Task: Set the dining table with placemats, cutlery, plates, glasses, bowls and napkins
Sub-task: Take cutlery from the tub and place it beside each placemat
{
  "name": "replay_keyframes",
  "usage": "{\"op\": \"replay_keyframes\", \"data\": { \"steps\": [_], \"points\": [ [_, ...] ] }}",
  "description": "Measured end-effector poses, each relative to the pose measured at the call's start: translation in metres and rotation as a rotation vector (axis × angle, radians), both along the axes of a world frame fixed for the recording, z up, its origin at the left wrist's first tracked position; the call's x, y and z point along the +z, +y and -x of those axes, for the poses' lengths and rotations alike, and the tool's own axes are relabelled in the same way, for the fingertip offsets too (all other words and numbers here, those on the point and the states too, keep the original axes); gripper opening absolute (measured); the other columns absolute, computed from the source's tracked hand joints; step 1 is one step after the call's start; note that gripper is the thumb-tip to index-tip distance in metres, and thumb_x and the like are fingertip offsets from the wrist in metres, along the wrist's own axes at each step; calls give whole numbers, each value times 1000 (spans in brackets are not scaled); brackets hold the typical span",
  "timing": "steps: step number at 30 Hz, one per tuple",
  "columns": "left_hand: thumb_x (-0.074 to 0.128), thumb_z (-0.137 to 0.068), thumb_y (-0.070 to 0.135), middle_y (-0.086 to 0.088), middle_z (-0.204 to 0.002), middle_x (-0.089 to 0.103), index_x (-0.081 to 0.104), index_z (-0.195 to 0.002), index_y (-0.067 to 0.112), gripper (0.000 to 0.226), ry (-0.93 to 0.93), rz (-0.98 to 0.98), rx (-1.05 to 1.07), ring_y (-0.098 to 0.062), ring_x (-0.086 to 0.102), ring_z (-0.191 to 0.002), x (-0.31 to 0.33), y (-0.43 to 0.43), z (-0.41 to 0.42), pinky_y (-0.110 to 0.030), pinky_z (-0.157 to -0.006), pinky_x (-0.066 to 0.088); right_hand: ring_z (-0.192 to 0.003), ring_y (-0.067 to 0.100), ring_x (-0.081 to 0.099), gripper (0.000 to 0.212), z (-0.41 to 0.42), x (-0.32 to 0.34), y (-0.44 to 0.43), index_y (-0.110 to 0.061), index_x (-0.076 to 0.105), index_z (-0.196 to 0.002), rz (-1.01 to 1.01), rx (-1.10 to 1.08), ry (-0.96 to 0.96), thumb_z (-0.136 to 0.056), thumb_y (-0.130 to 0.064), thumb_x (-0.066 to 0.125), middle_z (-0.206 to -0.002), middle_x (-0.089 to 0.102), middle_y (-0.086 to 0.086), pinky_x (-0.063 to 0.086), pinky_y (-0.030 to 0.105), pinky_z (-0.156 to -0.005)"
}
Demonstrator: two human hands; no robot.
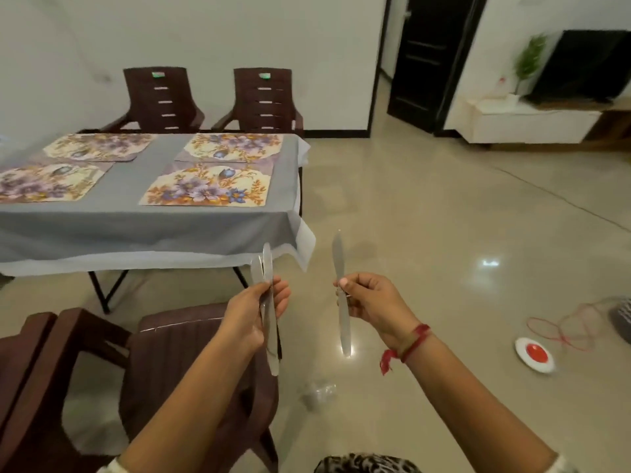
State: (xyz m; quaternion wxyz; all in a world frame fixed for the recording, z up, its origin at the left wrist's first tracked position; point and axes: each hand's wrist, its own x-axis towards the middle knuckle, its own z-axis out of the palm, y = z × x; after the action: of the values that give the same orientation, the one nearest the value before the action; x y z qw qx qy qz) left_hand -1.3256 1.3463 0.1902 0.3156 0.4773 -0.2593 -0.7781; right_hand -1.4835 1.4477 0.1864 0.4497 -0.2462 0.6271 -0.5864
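**Step in hand (judged): carrying cutlery to the bench for laying.**

1. The bench [102,230], covered by a grey cloth, stood ahead and to the left, well apart from both hands. A good approach would likely have rounded the near brown chair [177,363], which stood between the person and the bench.
2. Four floral placemats lay on the cloth in two facing pairs. No cutlery, plates or glasses showed on the visible part. The near right placemat [208,186] was closest to the hands and was probably the sensible first setting.
3. Each knife was best laid just beside a mat edge, parallel to it, one piece at a time.
4. The left hand [263,302] gripped a cutlery bundle [271,346], with the fingers curled round its middle. The bundle held at least two pieces, and the exact count could not be told. A firm grip was advisable, since smooth metal pieces could slide against each other.
5. The right hand [368,298] pinched a single table knife [345,329] near the join of blade and handle, with the blade pointing up.

**Position:** All cutlery was in the hands, held upright over the floor. None had reached the bench.
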Motion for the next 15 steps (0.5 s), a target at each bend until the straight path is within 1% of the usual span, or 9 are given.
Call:
{"op": "replay_keyframes", "data": {
  "steps": [3,6,9,12,13,15],
  "points": [
    [49,-99,15,-5,-72,69,65,-96,2,21,-81,25,51,-9,64,-54,-1,-38,33,-18,-50,54,-53,3,61,14,52,-3,-53,-2,66,-93,-8,93,-4,-95,-9,53,-59,65,-7,52,20,-58],
    [47,-99,17,2,-62,62,65,-92,6,22,-153,51,105,-4,53,-43,-3,-72,57,-14,-38,43,-56,8,59,14,92,-8,-107,-7,67,-88,-36,151,-3,-95,-10,55,-69,64,2,54,23,-61],
    [47,-99,20,4,-61,49,63,-91,9,21,-249,90,158,-2,38,-40,-12,-109,80,-13,-34,31,-61,12,60,14,117,-25,-170,-10,66,-83,-71,207,-49,-94,-11,57,-77,63,5,54,25,-61],
    [45,-100,20,4,-60,40,61,-93,8,21,-271,105,220,-2,31,-37,-19,-146,104,-14,-32,26,-78,21,61,9,138,-46,-232,-11,65,-85,-100,287,-54,-92,-16,60,-90,64,11,56,35,-73],
    [45,-100,19,4,-59,40,61,-93,8,21,-274,104,246,-2,31,-37,-23,-161,114,-14,-33,25,-81,22,61,9,147,-53,-255,-11,65,-88,-111,321,-33,-92,-17,60,-92,64,11,56,35,-74],
    [46,-100,19,4,-59,41,61,-93,7,20,-274,103,304,-3,31,-37,-32,-189,131,-14,-33,26,-81,20,61,10,165,-60,-299,-10,65,-97,-129,370,4,-92,-17,60,-93,64,10,53,29,-66]
  ]
}}
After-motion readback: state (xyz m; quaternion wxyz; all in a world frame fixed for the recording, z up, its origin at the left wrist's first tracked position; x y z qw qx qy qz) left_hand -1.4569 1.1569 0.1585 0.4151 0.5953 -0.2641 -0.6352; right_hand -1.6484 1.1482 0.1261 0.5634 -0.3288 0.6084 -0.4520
